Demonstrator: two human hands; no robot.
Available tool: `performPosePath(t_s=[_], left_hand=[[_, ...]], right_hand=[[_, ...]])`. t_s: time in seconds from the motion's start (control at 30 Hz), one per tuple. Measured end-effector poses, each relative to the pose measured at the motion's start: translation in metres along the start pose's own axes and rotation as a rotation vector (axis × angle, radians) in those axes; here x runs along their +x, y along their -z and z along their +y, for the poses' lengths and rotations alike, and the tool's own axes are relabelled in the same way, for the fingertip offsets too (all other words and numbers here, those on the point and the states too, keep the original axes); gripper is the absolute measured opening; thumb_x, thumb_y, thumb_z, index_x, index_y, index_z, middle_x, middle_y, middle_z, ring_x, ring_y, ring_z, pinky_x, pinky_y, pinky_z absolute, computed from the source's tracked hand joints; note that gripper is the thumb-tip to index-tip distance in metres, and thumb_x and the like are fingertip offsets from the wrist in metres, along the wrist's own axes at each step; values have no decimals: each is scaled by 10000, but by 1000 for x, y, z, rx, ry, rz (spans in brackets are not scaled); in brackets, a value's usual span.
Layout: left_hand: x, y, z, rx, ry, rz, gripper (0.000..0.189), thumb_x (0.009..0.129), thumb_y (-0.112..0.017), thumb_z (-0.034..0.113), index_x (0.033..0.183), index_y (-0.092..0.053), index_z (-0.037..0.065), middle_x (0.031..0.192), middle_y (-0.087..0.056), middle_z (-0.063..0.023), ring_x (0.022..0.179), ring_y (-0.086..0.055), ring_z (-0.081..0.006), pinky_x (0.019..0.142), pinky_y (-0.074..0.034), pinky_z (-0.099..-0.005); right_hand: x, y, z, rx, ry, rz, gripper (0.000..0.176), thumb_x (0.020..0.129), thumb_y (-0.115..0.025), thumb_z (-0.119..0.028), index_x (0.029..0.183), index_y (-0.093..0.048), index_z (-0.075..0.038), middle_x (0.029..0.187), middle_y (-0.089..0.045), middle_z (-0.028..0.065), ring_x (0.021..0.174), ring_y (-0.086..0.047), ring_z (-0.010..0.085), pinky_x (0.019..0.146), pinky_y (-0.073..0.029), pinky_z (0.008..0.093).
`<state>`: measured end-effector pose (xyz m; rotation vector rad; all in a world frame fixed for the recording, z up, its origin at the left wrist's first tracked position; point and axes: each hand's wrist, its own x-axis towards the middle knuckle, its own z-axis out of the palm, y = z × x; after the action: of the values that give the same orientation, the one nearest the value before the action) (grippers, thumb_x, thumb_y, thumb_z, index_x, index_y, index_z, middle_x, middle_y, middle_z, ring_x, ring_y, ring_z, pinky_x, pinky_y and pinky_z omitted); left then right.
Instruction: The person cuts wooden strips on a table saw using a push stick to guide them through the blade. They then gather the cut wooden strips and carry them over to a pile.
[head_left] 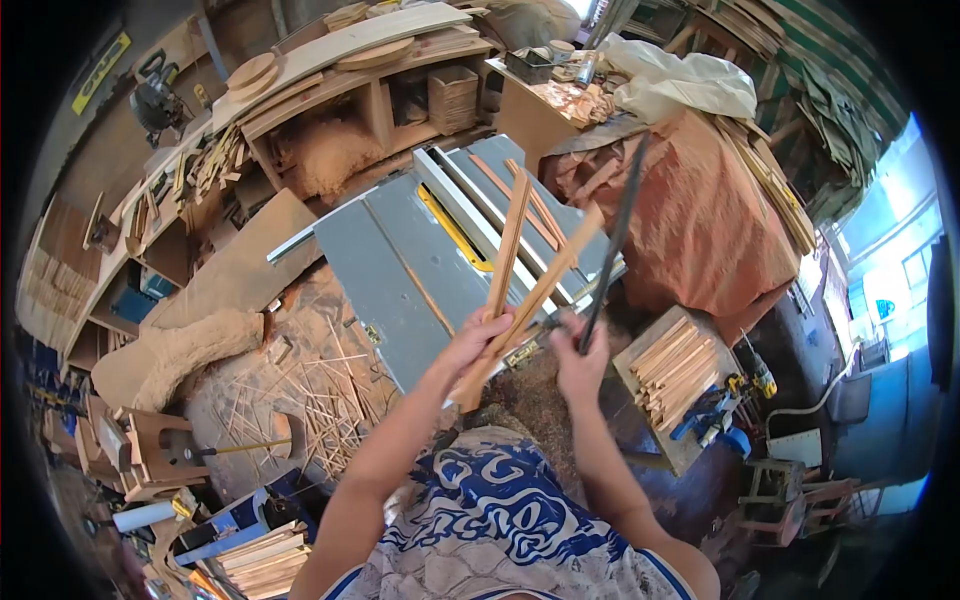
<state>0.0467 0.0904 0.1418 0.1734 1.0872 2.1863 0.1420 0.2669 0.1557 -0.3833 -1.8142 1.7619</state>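
My left hand (pixel 482 338) is closed around wooden strips. One strip (pixel 510 245) points up and away from me, and a wider one (pixel 548 278) slants to the right, its near end passing below my wrist. To the right, my right hand (pixel 580 362) grips a long, thin dark bar (pixel 617 240) that stands up at a slant. Both hands are over the near edge of a table saw with a grey top (pixel 390 270). Its yellow insert (pixel 455 228) lies beside the pale fence (pixel 480 215). More thin wood strips (pixel 535 205) rest on the saw beyond the fence.
Right of me, a small stand (pixel 680 445) carries a stack of cut strips (pixel 675 370), with a cordless drill (pixel 762 378) beside it. Scattered offcuts (pixel 330 410) and a dust hose (pixel 190 350) lie at left. A brown sheet (pixel 690 210) covers a pile at right.
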Motion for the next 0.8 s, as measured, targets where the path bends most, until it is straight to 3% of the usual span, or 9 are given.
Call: performPosePath(t_s=[0.03,0.17,0.27,0.37,0.47,0.53,0.6,0.67,0.8], left_hand=[[-22,-9,17,60,70,-27,398,1013,-705,282,1275,-572,14,857,-684,-91,834,-714,-176,733,-611,-313],[-61,8,17,124,196,-170,401,999,-717,265,1275,-582,8,906,-692,-104,827,-708,-182,738,-600,-307],[-78,23,9,98,175,-186,385,989,-722,253,1255,-599,3,914,-695,-110,804,-707,-190,730,-589,-305],[-90,32,20,130,185,-275,380,987,-721,252,1243,-608,-4,910,-706,-124,793,-701,-185,714,-573,-307],[-89,49,27,123,230,-269,395,1001,-699,273,1260,-609,-11,869,-718,-113,688,-673,-135,581,-532,-254],[-73,71,31,15,385,-434,422,1052,-614,331,1292,-601,-16,821,-720,-85,569,-617,-79,433,-425,-195],[-70,75,44,173,345,-378,496,1101,-485,404,1336,-573,-24,782,-722,-69,504,-584,-47,361,-335,-161],[-69,83,60,292,419,77,500,1118,-399,453,1327,-565,29,767,-677,-44,481,-528,-51,371,-345,-157],[-97,155,39,338,232,508,300,1120,-415,338,1255,-530,97,760,-522,5,483,-383,-81,400,-330,-261]], right_hand=[[18,9,-21,-60,12,17,401,845,-837,-69,1194,-642,-31,922,-540,-38,778,-497,67,723,-456,252],[96,63,-49,-157,129,17,475,836,-819,-37,1268,-623,-9,921,-497,-38,780,-504,75,724,-472,259],[113,95,-57,-105,-101,-266,494,808,-834,-40,1254,-623,-3,965,-583,-14,805,-559,84,715,-494,262],[118,113,-51,-27,-350,-674,398,759,-873,-74,1050,-603,-49,1010,-744,110,787,-649,107,690,-530,271],[108,119,-46,-17,-384,-756,378,749,-874,-59,979,-574,-74,933,-750,128,732,-648,124,665,-537,279],[97,116,-48,-15,-436,-700,380,742,-870,-46,972,-569,-76,919,-755,149,721,-657,148,646,-544,290],[88,121,-39,53,-346,-554,367,758,-851,-32,986,-566,-71,935,-753,159,727,-664,163,646,-548,298],[76,139,-27,41,-337,-505,360,777,-824,-9,1005,-553,-71,955,-750,165,758,-675,176,672,-552,296],[16,164,-2,-131,-292,-147,339,820,-740,88,1035,-522,-57,996,-726,156,806,-674,187,767,-561,330]])
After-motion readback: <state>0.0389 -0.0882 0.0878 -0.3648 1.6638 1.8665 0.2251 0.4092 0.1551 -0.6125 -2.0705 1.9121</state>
